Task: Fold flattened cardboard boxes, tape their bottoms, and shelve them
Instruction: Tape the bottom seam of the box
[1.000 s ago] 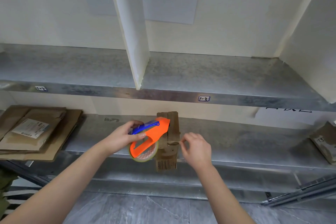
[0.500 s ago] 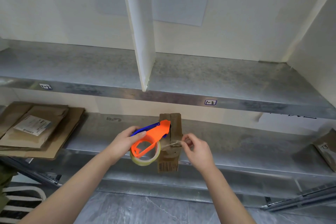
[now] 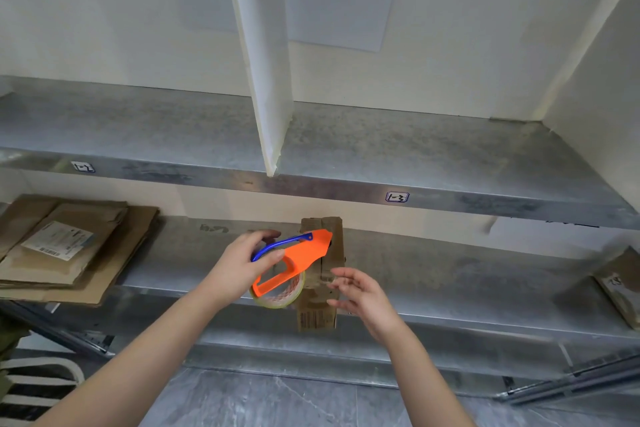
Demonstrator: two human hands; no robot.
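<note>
A small brown cardboard box (image 3: 320,308) stands on the lower metal shelf (image 3: 450,284), its closed flaps facing me. My left hand (image 3: 242,263) grips an orange and blue tape dispenser (image 3: 291,263) with a clear tape roll (image 3: 278,298), held against the box's left side. My right hand (image 3: 360,295) hovers just right of the box with fingers spread and relaxed, holding nothing.
A stack of flattened cardboard boxes (image 3: 65,250) lies at the left of the lower shelf. Another cardboard piece (image 3: 620,284) sits at the right edge. The upper shelf (image 3: 415,152) has a white divider (image 3: 263,73). Grey floor lies below.
My right hand has let go of the tape end it was pinching at the box and opened. The dispenser stays at the box. The view has shifted slightly.
</note>
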